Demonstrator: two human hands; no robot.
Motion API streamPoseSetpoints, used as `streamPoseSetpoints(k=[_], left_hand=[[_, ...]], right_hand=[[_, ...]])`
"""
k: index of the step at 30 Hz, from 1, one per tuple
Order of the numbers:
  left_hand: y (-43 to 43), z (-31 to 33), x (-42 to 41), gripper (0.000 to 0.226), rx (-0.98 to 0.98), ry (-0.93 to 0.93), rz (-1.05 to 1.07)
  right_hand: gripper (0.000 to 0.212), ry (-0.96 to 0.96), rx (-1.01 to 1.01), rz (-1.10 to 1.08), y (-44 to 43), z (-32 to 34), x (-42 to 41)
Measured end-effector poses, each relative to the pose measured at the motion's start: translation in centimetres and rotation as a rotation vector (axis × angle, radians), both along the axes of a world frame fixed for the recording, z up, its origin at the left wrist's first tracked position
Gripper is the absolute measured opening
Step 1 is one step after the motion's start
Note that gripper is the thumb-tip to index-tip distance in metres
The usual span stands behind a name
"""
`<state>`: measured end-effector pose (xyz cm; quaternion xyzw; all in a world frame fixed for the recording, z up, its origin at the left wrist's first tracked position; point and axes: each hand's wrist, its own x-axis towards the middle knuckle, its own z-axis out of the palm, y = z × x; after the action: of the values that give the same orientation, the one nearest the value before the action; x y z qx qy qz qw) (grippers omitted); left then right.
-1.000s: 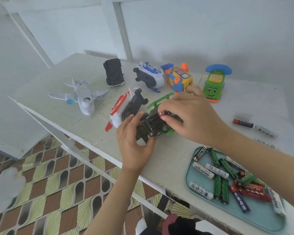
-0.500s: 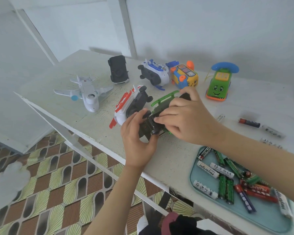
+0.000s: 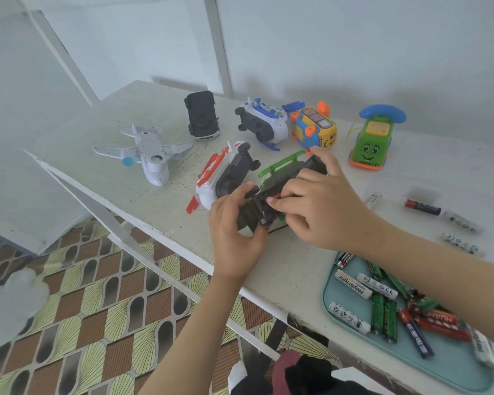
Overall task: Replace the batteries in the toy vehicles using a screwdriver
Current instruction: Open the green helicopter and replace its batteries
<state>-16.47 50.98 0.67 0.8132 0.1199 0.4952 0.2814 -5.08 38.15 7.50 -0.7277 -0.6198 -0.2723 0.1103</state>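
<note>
A green and black toy vehicle [image 3: 283, 173] lies upside down near the table's front edge. My left hand [image 3: 234, 232] grips its near end from below. My right hand [image 3: 317, 203] lies over its underside, the fingertips pinching a red-tipped battery [image 3: 275, 197] at the open compartment. A teal tray [image 3: 451, 366] at the front right holds several green, white and red batteries. No screwdriver shows in this view.
Other toys lie behind: a white plane [image 3: 150, 153], a black car [image 3: 201, 118], a red-and-white vehicle [image 3: 226, 172], a blue-and-white one [image 3: 264, 124], a yellow bus [image 3: 314, 128], a green phone car [image 3: 372, 143]. Loose batteries [image 3: 424, 208] lie at right. The table edge [image 3: 160, 235] runs diagonally.
My right hand has slid from the toy's near end toward the middle of its underside, its fingertips now at the battery compartment. My left hand keeps its hold.
</note>
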Motion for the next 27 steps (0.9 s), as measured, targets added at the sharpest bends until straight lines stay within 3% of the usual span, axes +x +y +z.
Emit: streamPoseSetpoints(k=[6, 16, 22, 24, 27], left_hand=[[0.0, -0.1, 0.0, 0.055, 0.016, -0.008, -0.041], [-0.2, -0.1, 0.0, 0.056, -0.013, -0.002, -0.027], [-0.1, -0.2, 0.0, 0.055, 0.007, 0.011, -0.01], [-0.1, -0.3, 0.0, 0.056, 0.022, 0.017, -0.004], [0.0, -0.3, 0.0, 0.061, 0.036, 0.025, 0.012]], right_hand=[[0.036, -0.006, -0.081, -0.07, 0.3, 0.8, -0.3], [0.044, -0.062, -0.151, -0.013, 1.0, 2.2, -0.6], [0.018, 0.042, -0.004, 0.114, -2.3, 1.7, -1.6], [0.012, 0.208, -0.136, 0.062, -3.9, 1.8, -2.8], [0.006, 0.342, -0.495, -0.184, -6.4, 1.7, -3.7]])
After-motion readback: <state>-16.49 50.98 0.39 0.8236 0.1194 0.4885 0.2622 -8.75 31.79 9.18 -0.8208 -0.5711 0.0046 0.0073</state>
